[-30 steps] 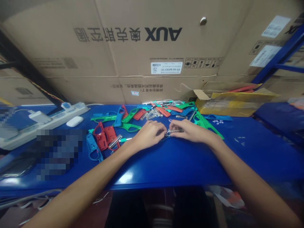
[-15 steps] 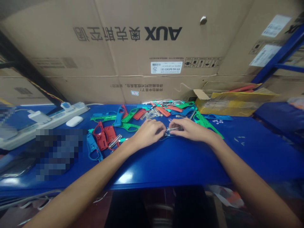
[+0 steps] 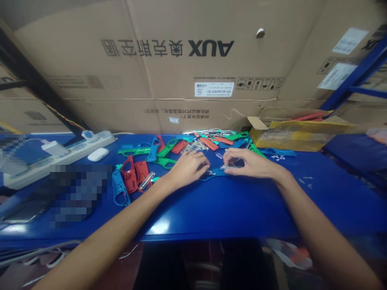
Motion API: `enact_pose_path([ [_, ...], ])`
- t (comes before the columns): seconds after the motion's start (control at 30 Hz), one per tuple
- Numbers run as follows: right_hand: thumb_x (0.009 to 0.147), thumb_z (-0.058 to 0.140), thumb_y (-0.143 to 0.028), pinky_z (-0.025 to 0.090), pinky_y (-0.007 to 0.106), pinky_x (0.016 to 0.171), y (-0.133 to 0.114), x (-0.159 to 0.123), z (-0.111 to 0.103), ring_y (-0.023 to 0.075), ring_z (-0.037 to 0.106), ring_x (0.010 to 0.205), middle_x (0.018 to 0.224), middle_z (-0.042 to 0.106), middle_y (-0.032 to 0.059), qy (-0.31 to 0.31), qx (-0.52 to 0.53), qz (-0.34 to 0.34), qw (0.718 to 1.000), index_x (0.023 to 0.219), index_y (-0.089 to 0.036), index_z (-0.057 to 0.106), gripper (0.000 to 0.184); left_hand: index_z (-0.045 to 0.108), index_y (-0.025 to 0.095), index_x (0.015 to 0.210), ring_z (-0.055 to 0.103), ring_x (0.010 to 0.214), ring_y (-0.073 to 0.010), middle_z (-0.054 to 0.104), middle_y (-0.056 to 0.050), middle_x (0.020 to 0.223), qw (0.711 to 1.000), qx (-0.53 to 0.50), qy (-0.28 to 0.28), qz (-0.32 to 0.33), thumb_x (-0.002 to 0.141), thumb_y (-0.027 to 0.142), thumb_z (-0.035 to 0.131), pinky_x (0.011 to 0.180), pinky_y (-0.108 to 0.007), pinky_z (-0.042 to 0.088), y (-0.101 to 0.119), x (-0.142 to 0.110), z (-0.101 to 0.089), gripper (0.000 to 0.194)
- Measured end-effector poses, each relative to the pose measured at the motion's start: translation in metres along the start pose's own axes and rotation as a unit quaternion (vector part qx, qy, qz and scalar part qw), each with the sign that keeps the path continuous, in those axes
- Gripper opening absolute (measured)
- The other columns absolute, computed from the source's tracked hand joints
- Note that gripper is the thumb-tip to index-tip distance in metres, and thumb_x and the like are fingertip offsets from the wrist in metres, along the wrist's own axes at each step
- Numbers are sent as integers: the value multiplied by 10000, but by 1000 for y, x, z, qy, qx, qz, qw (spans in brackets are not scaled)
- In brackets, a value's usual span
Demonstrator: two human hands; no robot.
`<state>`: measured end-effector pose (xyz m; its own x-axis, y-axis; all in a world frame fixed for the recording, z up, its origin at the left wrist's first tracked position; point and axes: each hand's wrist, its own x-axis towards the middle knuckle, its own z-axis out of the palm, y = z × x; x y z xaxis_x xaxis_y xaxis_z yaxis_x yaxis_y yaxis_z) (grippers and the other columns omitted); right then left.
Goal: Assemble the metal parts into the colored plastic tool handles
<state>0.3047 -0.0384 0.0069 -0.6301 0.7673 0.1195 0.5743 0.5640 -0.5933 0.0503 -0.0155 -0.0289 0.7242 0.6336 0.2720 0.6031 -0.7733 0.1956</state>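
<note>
A blue plastic shell half [image 3: 216, 173] lies on the table between my hands, with thin white wire at its left end. My left hand [image 3: 190, 166] is closed at the shell's left end, thumb and fingertips drawn together. What those fingers pinch, if anything, is too small to make out. My right hand [image 3: 249, 163] pinches a small clear tube [image 3: 227, 167] over the right part of the shell. Its fingers hide much of that side. Behind my hands lies a heap of clear tubes [image 3: 198, 145] and orange shell pieces [image 3: 209, 143].
Red shell halves [image 3: 129, 175], a blue shell half [image 3: 120, 186] and green pieces [image 3: 163, 162] lie to the left. A power strip [image 3: 69, 155] and a white earphone case [image 3: 98, 154] are farther left. A yellow-taped cardboard box [image 3: 290, 135] stands at the back right.
My right hand has shifted slightly right with the clear tube, and more of the blue shell half shows between the hands. My left hand has hardly moved.
</note>
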Motion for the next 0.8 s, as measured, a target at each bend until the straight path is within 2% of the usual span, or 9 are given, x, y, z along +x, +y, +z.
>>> enact_pose_path([
  [0.07,894,663,-467,449,324,774,-5,-1,0,178,555,828,931,603,30,-47,9,0,999,936,-201,701,273,668,194,1100,612,1117,-247,703,-46,1114,1000,16,8,-8,1025,371,519,989,-424,424,-3,0,0,243],
  [0.17,873,690,-486,443,335,836,-13,1,5,191,548,896,962,550,33,-99,6,2,995,943,-224,755,279,655,187,1154,589,1151,-263,685,-61,1178,997,63,24,-45,1036,392,492,985,-430,436,-12,0,-4,287],
  [0.27,851,716,-490,428,352,896,-17,4,11,211,539,961,993,510,41,-121,-11,11,992,937,-241,780,271,650,169,1193,573,1130,-302,661,-104,1211,980,145,38,-128,1027,350,496,930,-451,458,-27,-2,-11,290],
  [0.37,859,710,-477,422,356,908,-16,5,14,216,541,965,990,515,45,-139,-13,18,990,953,-232,781,271,670,154,1159,549,1142,-343,637,-153,1228,950,208,47,-228,1010,327,507,885,-468,471,-46,-8,-22,281],
  [0.47,861,707,-469,418,358,906,-15,5,13,223,546,968,979,536,49,-143,-14,25,989,952,-220,778,275,676,163,1152,540,1163,-349,643,-150,1219,935,220,51,-272,1005,320,509,883,-461,475,-59,-14,-30,272],
  [0.53,855,713,-463,415,364,906,-14,5,12,232,546,976,971,549,52,-143,-19,30,989,948,-217,779,271,661,176,1188,545,1158,-336,652,-136,1222,940,216,50,-261,1014,322,489,886,-450,472,-62,-14,-30,285],
  [0.6,848,719,-455,413,366,901,-14,6,12,238,546,981,962,555,54,-145,-23,33,989,946,-217,780,264,635,191,1244,541,1172,-317,646,-120,1273,951,213,48,-220,1033,310,443,924,-450,455,-61,-11,-25,309],
  [0.7,851,712,-460,416,358,884,-15,8,13,234,553,972,940,562,53,-151,-22,27,988,954,-212,782,278,614,211,1290,516,1230,-290,604,-93,1384,967,207,35,-145,1049,265,386,1017,-463,405,-62,-1,-10,336],
  [0.8,863,689,-505,423,352,860,-13,8,14,223,561,934,926,575,52,-153,-18,17,988,962,-213,783,322,641,182,1264,514,1239,-286,586,-114,1404,974,185,31,-128,1049,239,350,1023,-461,407,-68,6,3,366],
])
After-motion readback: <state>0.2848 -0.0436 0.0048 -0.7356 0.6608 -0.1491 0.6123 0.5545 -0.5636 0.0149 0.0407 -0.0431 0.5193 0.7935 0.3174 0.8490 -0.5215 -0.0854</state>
